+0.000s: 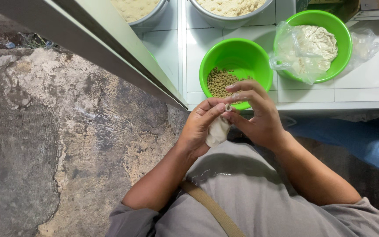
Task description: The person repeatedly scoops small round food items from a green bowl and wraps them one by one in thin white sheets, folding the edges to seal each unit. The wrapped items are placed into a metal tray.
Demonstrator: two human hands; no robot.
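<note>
The left hand (198,127) is cupping a small pale dough piece (218,131), its fingers curled closed around it, while the right hand (257,115) is pinching the top of that same piece between thumb and fingertips. Both hands are working in the air just short of the near edge of the white tiled table (330,96), with open room below them over the lap in a grey shirt.

Right beyond the fingers, a green bowl (235,52) is sitting close to the table's edge, holding small olive-coloured balls (219,81). Beside it, a second green bowl (343,39) is carrying a clear plastic bag of pale wrappers (312,44), the bag spilling over the rim. Two metal basins of crumbly yellow filling (233,6) are standing at the far side. A grey slanted frame (123,52) is bordering the table's left; a rough, stained concrete floor (44,131) is spreading beyond it.
</note>
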